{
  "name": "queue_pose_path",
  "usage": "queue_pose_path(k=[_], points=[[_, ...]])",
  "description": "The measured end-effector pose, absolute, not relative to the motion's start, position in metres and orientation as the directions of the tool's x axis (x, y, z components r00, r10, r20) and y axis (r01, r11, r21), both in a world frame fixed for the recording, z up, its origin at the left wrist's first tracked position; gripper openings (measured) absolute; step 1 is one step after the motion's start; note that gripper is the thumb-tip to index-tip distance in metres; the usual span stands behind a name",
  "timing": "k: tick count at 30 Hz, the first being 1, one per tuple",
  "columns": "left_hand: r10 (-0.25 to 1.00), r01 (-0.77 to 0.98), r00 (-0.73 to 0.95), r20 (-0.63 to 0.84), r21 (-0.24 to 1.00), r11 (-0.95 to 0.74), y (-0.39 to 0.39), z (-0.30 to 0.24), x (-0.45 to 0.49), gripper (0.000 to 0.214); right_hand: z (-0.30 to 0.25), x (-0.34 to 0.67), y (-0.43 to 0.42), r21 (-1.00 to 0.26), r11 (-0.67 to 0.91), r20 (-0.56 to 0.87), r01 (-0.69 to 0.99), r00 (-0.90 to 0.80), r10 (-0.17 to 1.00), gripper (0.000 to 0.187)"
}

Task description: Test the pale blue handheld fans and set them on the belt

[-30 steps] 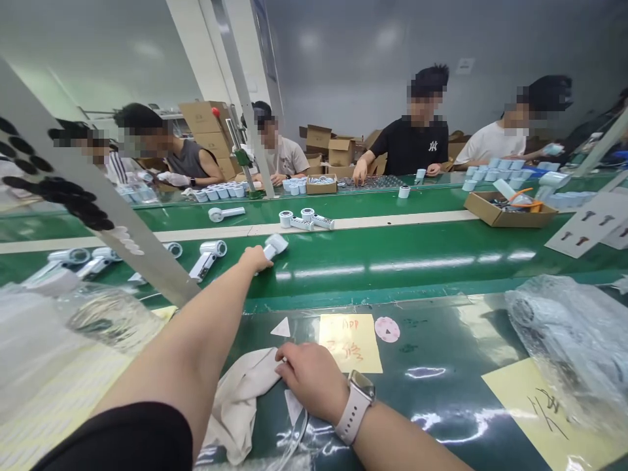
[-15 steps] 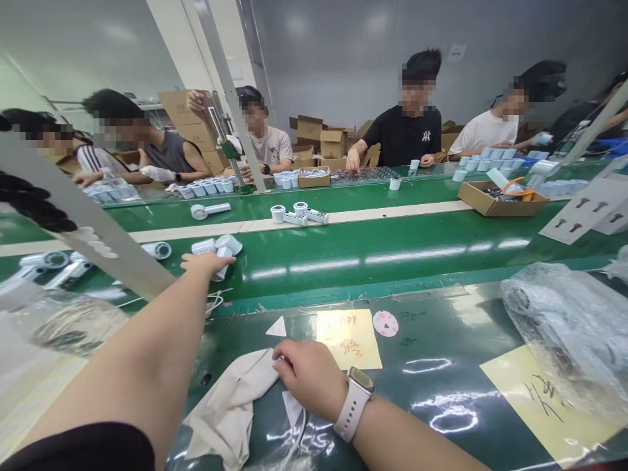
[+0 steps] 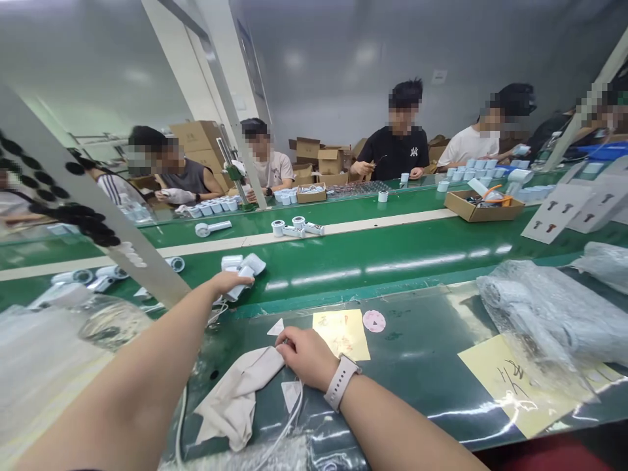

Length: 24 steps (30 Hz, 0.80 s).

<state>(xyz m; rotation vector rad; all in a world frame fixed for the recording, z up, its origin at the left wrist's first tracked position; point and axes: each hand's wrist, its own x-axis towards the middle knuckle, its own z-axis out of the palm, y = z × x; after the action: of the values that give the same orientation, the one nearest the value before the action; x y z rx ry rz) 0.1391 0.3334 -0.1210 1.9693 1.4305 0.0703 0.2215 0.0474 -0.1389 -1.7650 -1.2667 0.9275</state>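
My left hand [image 3: 232, 282] reaches across to the green belt, its fingers closed over one of a few white hair dryers [image 3: 252, 263] bunched together. The hand hides part of them. My right hand [image 3: 305, 353], wearing a pale watch on the wrist, rests over the near worktop with thumb and fingers pinched at the corner of a crumpled beige cloth [image 3: 235, 392]. Beside that hand lie a small white triangle [image 3: 276, 327], a yellow note [image 3: 346, 335] with red writing and a pink round sticker [image 3: 374, 321].
A slanted metal post [image 3: 142, 255] stands at left, near my left forearm. More hair dryers [image 3: 297, 227] lie on the belt [image 3: 392, 245]. Bagged dryers [image 3: 544, 314] sit at right over another yellow note [image 3: 510, 386]. A cardboard box [image 3: 483, 208] stands farther back; several co-workers sit opposite.
My view has swung left and up. My left hand and the bunched dryers have shifted a little rightward on the belt. My right hand stays at the cloth's corner.
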Motion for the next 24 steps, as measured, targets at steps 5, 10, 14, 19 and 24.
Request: queue_pose_path(k=[5,10,14,19,24], points=[[0.851,0.713,0.44,-0.286,0.688,-0.137,0.281,-0.105,0.141,0.043,-0.139,0.224,0.044,-0.921,-0.18,-0.101,0.347,0.233,0.967,0.014],[0.827,0.511,0.508,-0.242,0.857,-0.063,0.203,-0.082,0.098,0.063,-0.139,0.222,0.04,-0.927,-0.157,-0.083,0.342,0.222,0.972,0.012],[0.832,0.24,0.494,-0.252,0.959,0.148,0.131,-0.077,0.019,0.078,-0.142,0.211,0.035,-0.9,-0.173,-0.092,0.4,0.214,0.973,0.014],[0.794,-0.266,0.592,-0.141,0.895,0.357,0.048,-0.082,-0.064,0.059,-0.145,0.207,0.025,-0.883,-0.196,-0.127,0.427,0.186,0.974,0.026],[0.829,-0.308,0.556,-0.064,0.91,0.277,0.023,-0.077,-0.095,0.043,-0.127,0.19,-0.008,-0.909,-0.243,-0.214,0.34,0.121,0.969,0.031]])
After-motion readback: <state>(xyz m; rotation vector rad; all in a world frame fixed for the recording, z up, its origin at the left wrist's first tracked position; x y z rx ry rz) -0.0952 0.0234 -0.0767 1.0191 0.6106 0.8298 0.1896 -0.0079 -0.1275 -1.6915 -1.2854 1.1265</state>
